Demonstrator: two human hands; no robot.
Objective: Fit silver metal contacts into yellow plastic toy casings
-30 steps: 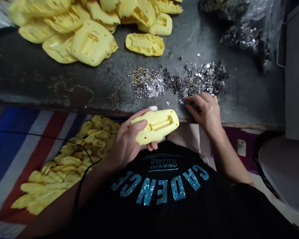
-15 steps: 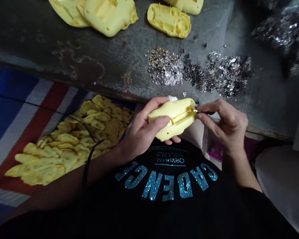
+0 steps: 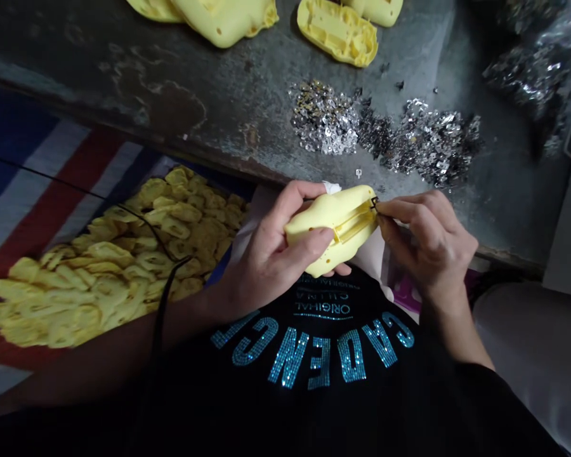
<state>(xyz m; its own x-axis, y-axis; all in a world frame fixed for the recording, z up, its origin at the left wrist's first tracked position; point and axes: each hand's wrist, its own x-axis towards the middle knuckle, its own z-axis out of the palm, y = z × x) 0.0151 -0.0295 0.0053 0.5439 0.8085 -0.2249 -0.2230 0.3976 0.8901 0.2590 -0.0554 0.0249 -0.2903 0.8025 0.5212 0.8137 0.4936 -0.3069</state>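
Note:
My left hand (image 3: 285,244) is wrapped round a yellow plastic shell (image 3: 321,219), thumb across its face and fingers underneath. A long battery slot in the shell faces up toward me. Between the thumb and fingertips of my right hand (image 3: 421,231) is a small metal battery contact (image 3: 374,202), at the slot's right end. My fingertips partly hide it, so I cannot tell how far it sits in the slot. White tape or wrapping (image 3: 332,188) covers one left fingertip. Just beyond the shell, a single loose contact (image 3: 358,172) lies on the table.
Small metal contacts lie in a silvery pile (image 3: 323,120) and a darker pile (image 3: 438,143) on the worn metal table (image 3: 238,101). More yellow shells (image 3: 337,32) rest at the back. A clear bag of metal parts (image 3: 528,76) stands right. Yellow pieces (image 3: 109,254) fill a striped sheet lower left.
My right hand has picked a metal contact off the table and brought it to the end of the slot. The shell has tilted slightly in my left hand. The view has shifted.

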